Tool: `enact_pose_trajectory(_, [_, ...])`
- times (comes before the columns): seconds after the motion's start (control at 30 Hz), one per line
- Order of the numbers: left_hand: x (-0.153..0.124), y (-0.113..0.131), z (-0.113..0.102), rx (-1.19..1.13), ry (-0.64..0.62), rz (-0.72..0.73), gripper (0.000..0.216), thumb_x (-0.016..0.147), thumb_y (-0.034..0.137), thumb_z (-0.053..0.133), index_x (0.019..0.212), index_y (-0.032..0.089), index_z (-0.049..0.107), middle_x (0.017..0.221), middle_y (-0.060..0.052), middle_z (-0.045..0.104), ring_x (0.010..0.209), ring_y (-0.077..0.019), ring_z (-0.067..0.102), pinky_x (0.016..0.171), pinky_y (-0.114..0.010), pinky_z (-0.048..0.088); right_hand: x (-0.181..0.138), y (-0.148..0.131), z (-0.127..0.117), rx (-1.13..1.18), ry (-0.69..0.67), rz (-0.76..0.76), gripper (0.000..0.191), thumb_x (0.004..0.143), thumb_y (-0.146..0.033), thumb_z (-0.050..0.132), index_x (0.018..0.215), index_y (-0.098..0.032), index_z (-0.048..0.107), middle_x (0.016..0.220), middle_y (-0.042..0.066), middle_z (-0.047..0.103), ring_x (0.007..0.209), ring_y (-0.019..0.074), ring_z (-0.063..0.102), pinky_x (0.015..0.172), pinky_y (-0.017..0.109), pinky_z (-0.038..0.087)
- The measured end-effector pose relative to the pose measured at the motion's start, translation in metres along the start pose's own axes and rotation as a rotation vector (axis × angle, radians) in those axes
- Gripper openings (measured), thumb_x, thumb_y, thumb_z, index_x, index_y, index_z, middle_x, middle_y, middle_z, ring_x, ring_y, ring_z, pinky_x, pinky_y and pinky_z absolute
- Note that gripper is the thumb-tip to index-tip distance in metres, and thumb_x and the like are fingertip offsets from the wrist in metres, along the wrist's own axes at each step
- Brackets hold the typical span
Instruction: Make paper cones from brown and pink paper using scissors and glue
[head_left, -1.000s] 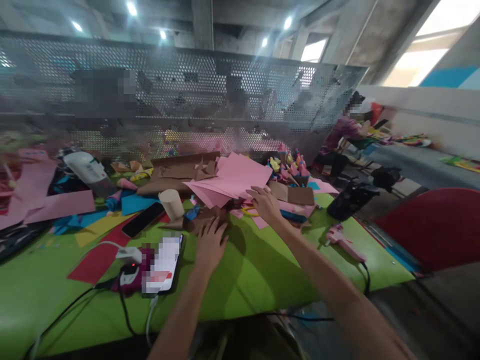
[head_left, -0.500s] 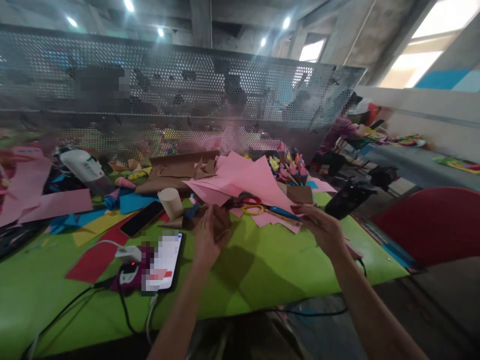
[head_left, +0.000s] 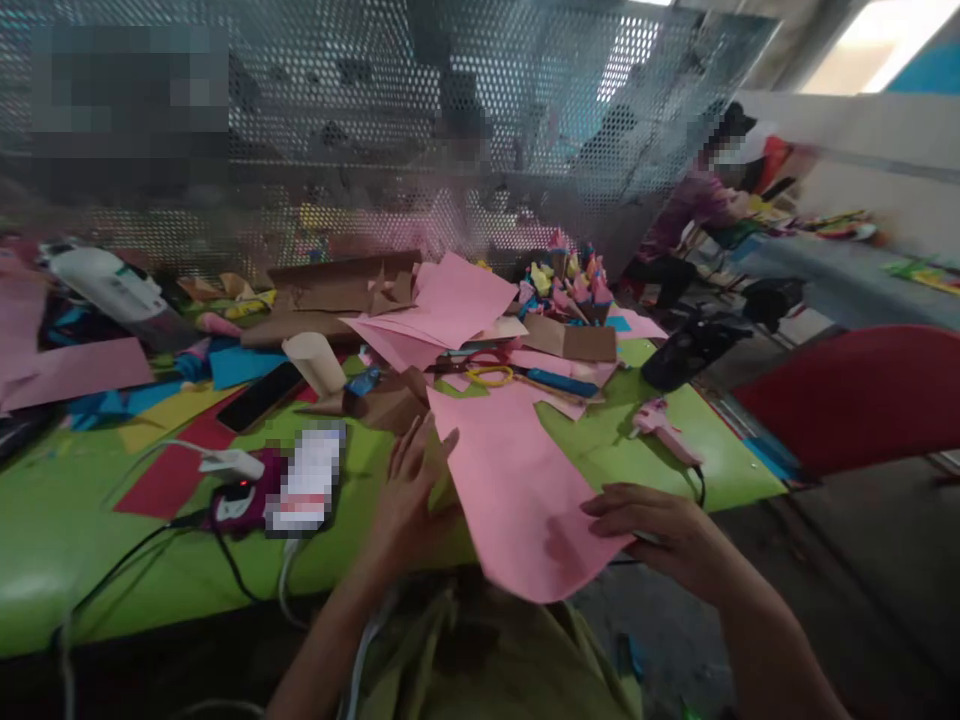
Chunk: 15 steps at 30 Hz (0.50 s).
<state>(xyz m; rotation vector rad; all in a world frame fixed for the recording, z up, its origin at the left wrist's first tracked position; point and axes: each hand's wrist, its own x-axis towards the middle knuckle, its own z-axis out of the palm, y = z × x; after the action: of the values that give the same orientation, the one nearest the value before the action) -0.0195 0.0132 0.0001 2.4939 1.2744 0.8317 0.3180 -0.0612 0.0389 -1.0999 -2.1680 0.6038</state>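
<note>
A pink sheet of paper (head_left: 517,480) reaches from the middle of the green table over its front edge, its near end curled. My right hand (head_left: 652,530) pinches the sheet's right side near the front corner. Beside the sheet's left edge is my left hand (head_left: 416,485), fingers apart and nothing gripped; whether a fingertip touches the paper I cannot tell. Beyond the sheet lie a stack of pink paper (head_left: 450,305), a blue-handled tool (head_left: 562,382) and a yellow ring-shaped handle (head_left: 490,376). Brown paper (head_left: 394,400) lies just past my left hand.
On the left are a phone (head_left: 307,480), a purple power strip (head_left: 251,495) with cables, a dark phone (head_left: 261,397) and a paper tube (head_left: 315,363). A pink glue gun (head_left: 667,435) lies right. Behind stand paper flowers (head_left: 566,285) and a perforated metal screen (head_left: 360,110).
My right hand has drawn a pink sheet off the stack, toward me and down. My left hand has moved slightly nearer, its fingers now spread. The view has tilted down.
</note>
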Motion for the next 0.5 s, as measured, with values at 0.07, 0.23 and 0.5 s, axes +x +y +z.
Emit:
enact_pose_trajectory(0.07, [-0.013,0.006,0.002,0.007,-0.083,0.033,0.081,0.082,0.006,0.06,0.154,0.035,0.036,0.168,-0.01,0.025,0.154,-0.0341,0.024,0.12,-0.058,0.029,-0.004,-0.004,-0.002,0.017,-0.022,-0.017,0.019,0.096,-0.025,0.059,0.103,-0.025,0.077,0.107,0.011,0.079,0.1,0.0204,0.074,0.085,0.027,0.06])
enact_pose_trajectory(0.23, [-0.034,0.013,0.013,-0.104,-0.355,0.031,0.059,0.087,0.006,0.049,0.134,0.038,0.062,0.151,0.0,0.054,0.147,-0.0251,0.04,0.12,-0.053,0.031,-0.013,-0.009,-0.002,0.052,-0.048,0.042,0.019,0.095,-0.024,0.06,0.103,-0.026,0.077,0.102,0.01,0.078,0.094,0.0202,0.075,0.08,0.027,0.059])
enact_pose_trajectory(0.5, [-0.044,0.022,0.012,-0.377,-0.329,-0.064,0.04,0.086,0.018,0.057,0.12,0.03,0.071,0.124,-0.004,0.074,0.117,-0.0221,0.067,0.113,-0.049,0.04,-0.003,0.015,0.021,0.138,0.045,0.136,0.04,0.088,-0.057,0.065,0.108,-0.025,0.077,0.109,0.012,0.077,0.099,0.0278,0.069,0.085,0.041,0.054])
